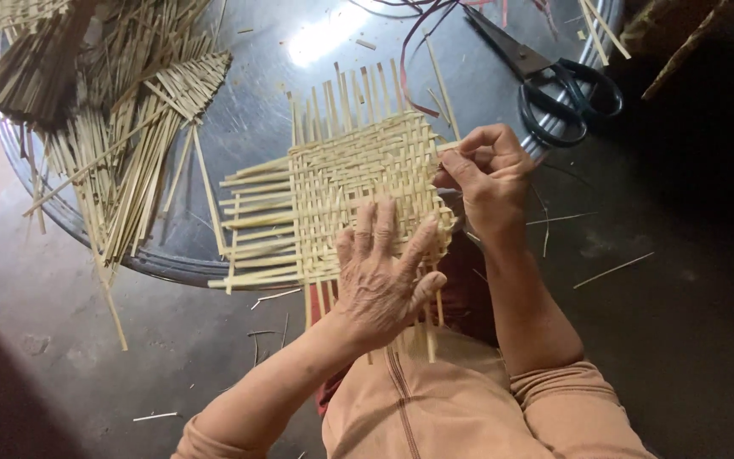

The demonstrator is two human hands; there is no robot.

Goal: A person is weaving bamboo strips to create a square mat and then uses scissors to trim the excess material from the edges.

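left hand lies flat, fingers spread, on woven mat at surface near edge; right hand pinches a strip at its right side; risk: strip may snap or weave loosen if pulled hard.

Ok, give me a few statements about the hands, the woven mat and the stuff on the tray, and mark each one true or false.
1. The left hand lies flat, palm down, on the woven mat. True.
2. The right hand holds the scissors. False: the scissors lie apart on the round metal tray; the right hand pinches a strip at the mat's right edge.
3. A heap of loose strips lies on the tray left of the mat. True.
4. The mat hangs in the air above the floor. False: it rests partly on the tray and partly over the person's lap.
5. The scissors have black handles. True.
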